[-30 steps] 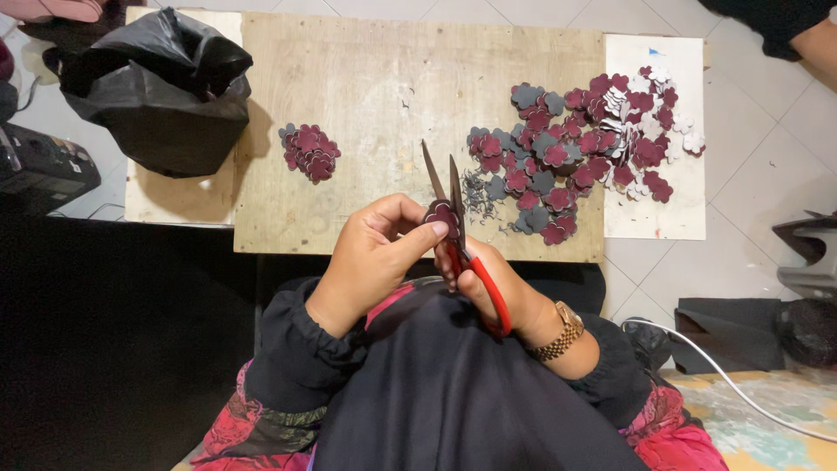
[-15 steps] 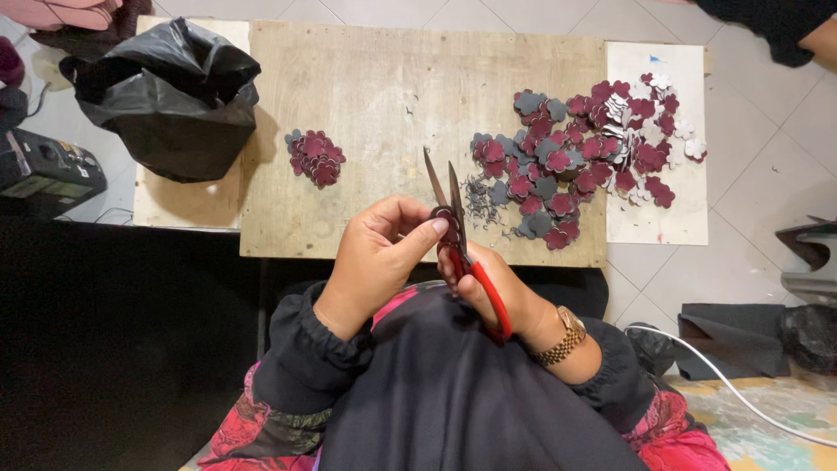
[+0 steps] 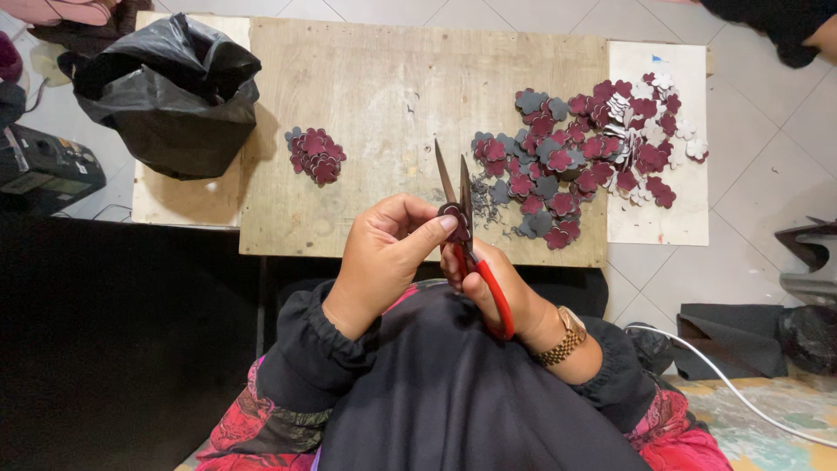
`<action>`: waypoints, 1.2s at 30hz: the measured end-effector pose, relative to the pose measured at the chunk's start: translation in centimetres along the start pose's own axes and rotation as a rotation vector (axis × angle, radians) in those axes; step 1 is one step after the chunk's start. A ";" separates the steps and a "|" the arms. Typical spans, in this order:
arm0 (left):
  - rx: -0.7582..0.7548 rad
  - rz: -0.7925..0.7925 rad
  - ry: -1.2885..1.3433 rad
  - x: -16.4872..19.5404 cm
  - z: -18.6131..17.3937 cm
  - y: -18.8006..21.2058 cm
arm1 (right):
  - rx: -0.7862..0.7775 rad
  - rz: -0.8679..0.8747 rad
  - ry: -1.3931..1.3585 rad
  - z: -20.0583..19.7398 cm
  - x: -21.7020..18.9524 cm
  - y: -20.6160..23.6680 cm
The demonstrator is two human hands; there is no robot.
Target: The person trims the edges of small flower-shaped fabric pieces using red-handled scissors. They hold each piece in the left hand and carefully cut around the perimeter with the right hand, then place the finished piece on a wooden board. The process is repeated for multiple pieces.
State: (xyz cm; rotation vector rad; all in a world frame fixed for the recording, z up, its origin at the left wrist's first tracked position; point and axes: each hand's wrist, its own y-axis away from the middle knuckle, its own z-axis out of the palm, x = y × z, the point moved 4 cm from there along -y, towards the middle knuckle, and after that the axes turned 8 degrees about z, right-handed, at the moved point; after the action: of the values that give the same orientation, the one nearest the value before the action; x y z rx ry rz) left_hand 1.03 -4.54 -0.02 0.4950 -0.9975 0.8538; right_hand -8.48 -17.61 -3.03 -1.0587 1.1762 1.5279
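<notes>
scissors with red handles and long steel blades (image 3: 471,235) sit in my right hand (image 3: 497,283), blades pointing up and away from me, a little apart at the tips. my right hand is closed around the red handles, so its grip is tight and full. between the blades, near the pivot, i see a small dark red flower-shaped piece (image 3: 453,212). my left hand (image 3: 388,253) holds this piece with thumb and fingertips pinched shut on it, just beside the blades. both hands are in front of my chest, above the near edge of the wooden board (image 3: 375,87).

on the board, to the left of my hands, lies a small pile of dark red flower-shaped pieces (image 3: 315,155). to the right lies a bigger, loose heap of red and grey flower-shaped pieces (image 3: 575,157), which spreads onto a white sheet (image 3: 663,218) beside the board. tiny scraps (image 3: 481,194) lie near the blades on the wood. a black plastic bag (image 3: 166,87) stands open at the far left corner. on my right wrist i wear a gold-coloured watch (image 3: 562,336). a white cable (image 3: 724,384) runs over the tiled floor at the right.
</notes>
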 end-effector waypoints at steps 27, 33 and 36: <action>0.027 0.028 -0.078 0.1 -1.4 -0.2 | 0.008 0.023 0.068 -0.2 0.3 0.2; 0.029 0.012 -0.105 0.4 -1.7 -0.2 | 0.021 0.044 0.094 -0.4 0.8 0.1; 0.034 0.014 -0.117 0.6 -1.8 -0.2 | 0.014 0.052 0.077 -0.4 1.1 0.0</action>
State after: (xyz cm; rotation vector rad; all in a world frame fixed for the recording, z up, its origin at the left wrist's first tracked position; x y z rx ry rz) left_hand 2.29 -3.18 -0.38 0.5731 -1.0963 0.8625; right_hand -8.66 -17.88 -4.13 -1.0937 1.2746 1.5279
